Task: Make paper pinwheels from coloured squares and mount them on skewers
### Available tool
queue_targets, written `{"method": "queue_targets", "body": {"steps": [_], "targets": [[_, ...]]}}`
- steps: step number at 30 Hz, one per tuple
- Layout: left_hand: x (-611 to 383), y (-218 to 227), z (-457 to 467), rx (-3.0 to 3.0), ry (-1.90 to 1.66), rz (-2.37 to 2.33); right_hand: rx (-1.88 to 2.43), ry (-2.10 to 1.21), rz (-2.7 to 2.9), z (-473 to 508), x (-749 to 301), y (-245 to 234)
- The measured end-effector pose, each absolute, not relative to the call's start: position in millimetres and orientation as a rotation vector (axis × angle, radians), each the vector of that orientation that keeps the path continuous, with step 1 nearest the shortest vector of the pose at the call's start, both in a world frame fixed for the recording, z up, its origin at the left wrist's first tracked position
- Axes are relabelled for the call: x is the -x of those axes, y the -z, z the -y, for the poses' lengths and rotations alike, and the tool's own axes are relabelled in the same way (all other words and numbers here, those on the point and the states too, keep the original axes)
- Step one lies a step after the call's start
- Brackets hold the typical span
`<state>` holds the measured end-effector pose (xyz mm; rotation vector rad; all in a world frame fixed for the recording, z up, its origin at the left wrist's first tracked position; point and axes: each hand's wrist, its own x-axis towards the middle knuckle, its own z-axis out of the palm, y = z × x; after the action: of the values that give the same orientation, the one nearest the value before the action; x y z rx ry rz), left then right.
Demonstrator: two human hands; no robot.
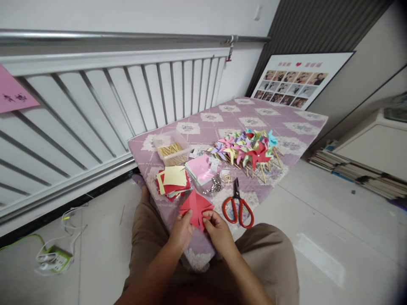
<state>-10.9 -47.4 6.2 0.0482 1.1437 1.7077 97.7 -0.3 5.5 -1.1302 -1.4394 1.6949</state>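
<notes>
A red paper square (196,206) with slits cut in from its corners is held between my two hands above the near corner of the table. My left hand (182,228) pinches its left side, thumb on top. At the lower right, the fingers of my right hand (218,228) close on another part of the same paper. Red-handled scissors (237,205) lie just right of my right hand, blades pointing away. Beyond the paper sit a stack of red and yellow paper squares (174,178) and pink sheets (199,167). A clear container with small metal pieces (216,185) stands near them.
A clear plastic box (171,148) holds wooden sticks. Many-coloured paper pinwheels on sticks (248,150) are heaped farther right. The cloth-covered table (219,116) runs along a radiator (127,93). A power strip (55,259) with cables lies on the floor at left.
</notes>
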Motion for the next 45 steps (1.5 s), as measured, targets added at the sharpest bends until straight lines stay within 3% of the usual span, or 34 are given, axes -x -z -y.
{"method": "queue_targets", "body": {"steps": [5,28,45], "targets": [[13.4,-12.4,48.0,-0.101,-1.691,-0.921,1.107,-1.628,1.477,-5.9,-103.8,0.7],[18.1,-9.4,48.8,-0.064,-1.650,-0.901,0.833,-1.467,1.871,-2.2,-116.7,3.8],[16.2,-6.9,49.7,-0.211,-1.562,-0.906,0.841,-1.479,1.857,0.1,-116.9,2.2]]}}
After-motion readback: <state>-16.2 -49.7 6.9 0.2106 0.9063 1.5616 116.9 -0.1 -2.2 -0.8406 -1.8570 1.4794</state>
